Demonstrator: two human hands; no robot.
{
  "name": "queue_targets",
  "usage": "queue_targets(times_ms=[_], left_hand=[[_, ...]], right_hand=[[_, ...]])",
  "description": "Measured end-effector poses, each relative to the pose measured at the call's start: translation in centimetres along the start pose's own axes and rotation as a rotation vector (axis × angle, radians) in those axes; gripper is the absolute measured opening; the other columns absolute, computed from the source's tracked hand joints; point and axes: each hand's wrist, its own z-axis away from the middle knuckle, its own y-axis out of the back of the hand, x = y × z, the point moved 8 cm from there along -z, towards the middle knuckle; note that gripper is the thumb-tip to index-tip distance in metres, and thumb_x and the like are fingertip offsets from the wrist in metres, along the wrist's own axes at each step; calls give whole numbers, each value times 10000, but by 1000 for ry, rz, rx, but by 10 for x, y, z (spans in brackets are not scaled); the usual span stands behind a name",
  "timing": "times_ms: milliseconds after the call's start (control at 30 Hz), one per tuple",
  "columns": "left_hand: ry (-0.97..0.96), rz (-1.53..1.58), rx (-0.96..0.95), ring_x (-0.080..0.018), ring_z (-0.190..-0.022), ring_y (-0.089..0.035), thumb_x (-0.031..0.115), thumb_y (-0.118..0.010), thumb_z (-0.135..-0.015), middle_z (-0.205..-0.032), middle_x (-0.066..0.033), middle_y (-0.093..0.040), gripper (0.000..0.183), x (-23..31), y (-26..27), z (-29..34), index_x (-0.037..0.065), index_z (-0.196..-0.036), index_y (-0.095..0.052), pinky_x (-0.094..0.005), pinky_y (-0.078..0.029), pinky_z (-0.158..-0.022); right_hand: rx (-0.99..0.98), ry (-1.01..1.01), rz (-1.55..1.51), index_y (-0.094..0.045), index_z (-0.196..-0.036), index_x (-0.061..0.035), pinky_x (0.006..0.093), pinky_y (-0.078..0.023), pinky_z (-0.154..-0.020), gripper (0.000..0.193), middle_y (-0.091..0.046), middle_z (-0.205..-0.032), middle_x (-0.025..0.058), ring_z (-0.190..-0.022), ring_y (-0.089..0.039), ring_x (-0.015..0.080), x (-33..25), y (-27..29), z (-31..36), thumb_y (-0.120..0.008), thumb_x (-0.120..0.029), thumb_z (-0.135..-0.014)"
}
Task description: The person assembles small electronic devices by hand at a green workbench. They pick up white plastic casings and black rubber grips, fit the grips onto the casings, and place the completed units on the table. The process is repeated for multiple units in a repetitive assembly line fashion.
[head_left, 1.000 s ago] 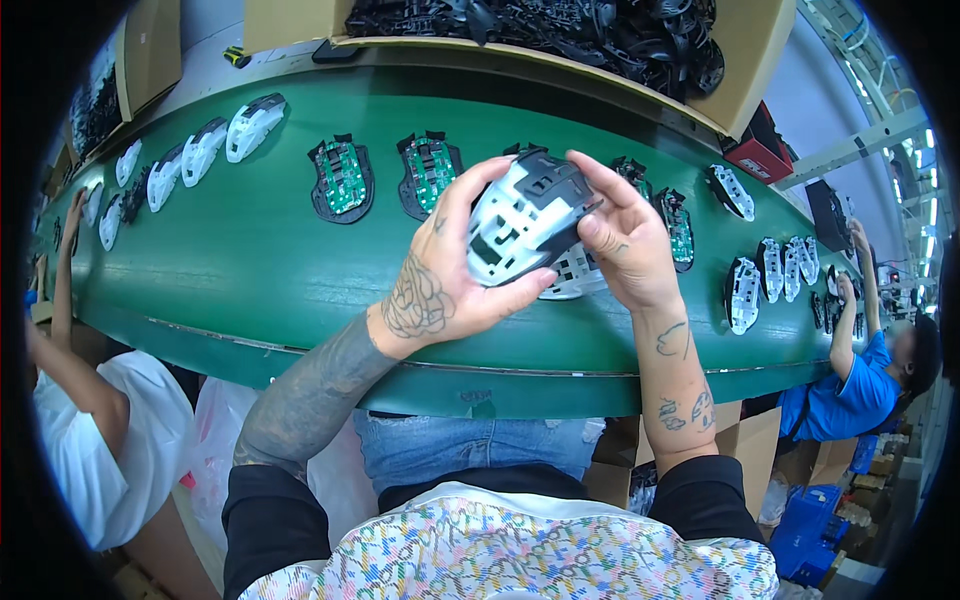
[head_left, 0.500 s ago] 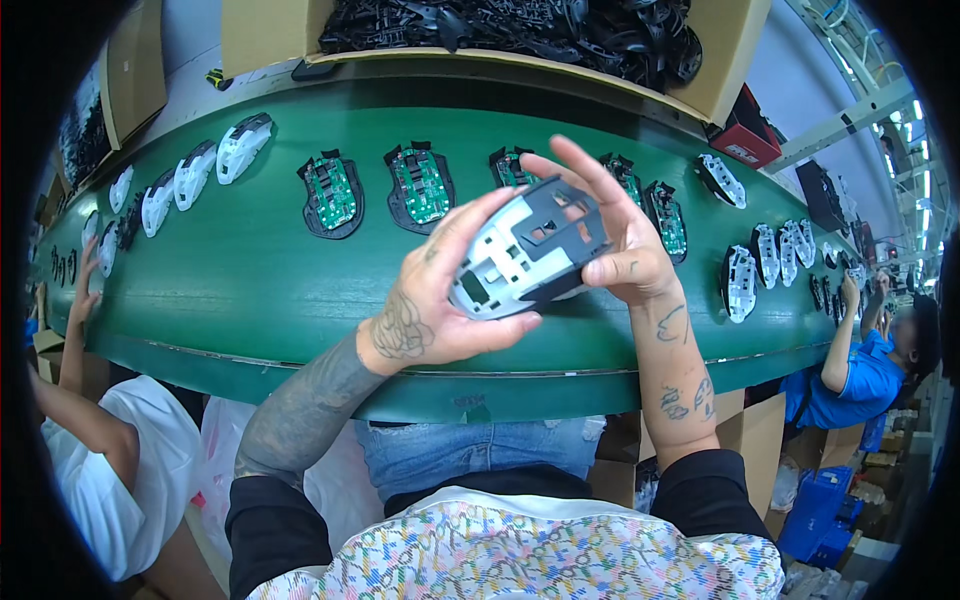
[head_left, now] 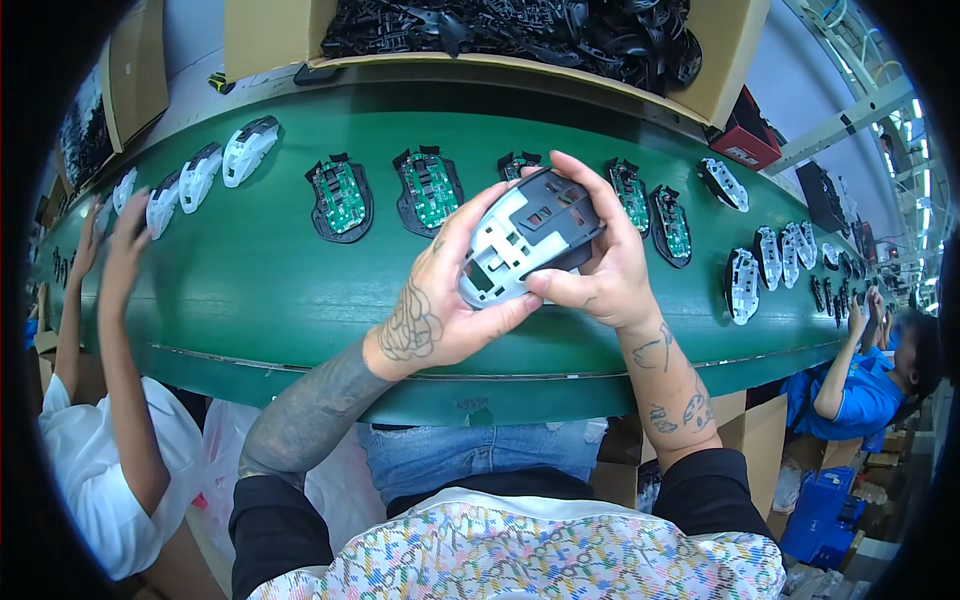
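Observation:
Above the green belt I hold a black-and-white computer mouse shell (head_left: 515,238), tilted, with cut-out slots facing up. My left hand (head_left: 440,295) wraps its lower left side, fingers behind and thumb along the near edge. My right hand (head_left: 612,262) grips the black end, thumb on the near side and fingers over the far side. Beyond my hands lie several black mouse bases with green circuit boards, among them one base (head_left: 341,197) at the left and another base (head_left: 430,188) nearer the middle. A further circuit board (head_left: 520,164) is partly hidden behind the shell.
White-and-black shells (head_left: 250,150) line the belt (head_left: 260,290) at left, and more shells (head_left: 741,285) stand at right. A cardboard box (head_left: 740,40) of black parts sits beyond the belt. A co-worker's blurred hand (head_left: 125,235) reaches in at left; another person (head_left: 850,385) works at right.
My right fingers have closed down onto the shell's black end, where they were spread before. The bases on the belt have shifted slightly right. The left co-worker's second arm has come over the belt.

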Motion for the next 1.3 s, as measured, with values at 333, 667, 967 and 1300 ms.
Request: queue_targets(times_ms=[333,667,967,1300], left_hand=[[109,369,-110,-274,-1345,-384,13,-753,-752,-1465,-201,-335,992,13,-13,-4,-21,-1505,-109,-376,-328,-1104],[201,398,-59,-235,-1263,-475,113,-759,-746,-1376,-171,-459,861,3,-14,-8,-48,-1448,-287,-353,-375,-1062],[241,380,-11,-222,-1216,-521,102,-795,-712,-1328,-161,-510,882,-1,-12,-5,-60,-1432,-313,-341,-406,-1038],[-189,-108,-75,-285,-1204,-564,122,-837,-585,-1329,-210,-542,942,29,-12,-3,-53,-1401,-399,-364,-436,-1023]], right_hand=[[103,30,-94,-268,-1473,-32,359,-424,-1027,1065,-539,-1274,129,-1172,-534,210,-5,8,7,-880,-91,-603],[111,70,-255,-318,-1419,2,334,-438,-998,792,-560,-1220,110,-1132,-558,186,-6,13,16,-788,-180,-808],[146,41,-150,-373,-1377,-7,308,-456,-971,745,-579,-1180,96,-1091,-579,168,-6,13,18,-792,-203,-793],[-254,76,-360,-341,-1455,-4,399,-372,-1093,883,-425,-1445,184,-1281,-484,267,-26,16,15,-804,-130,-714]])
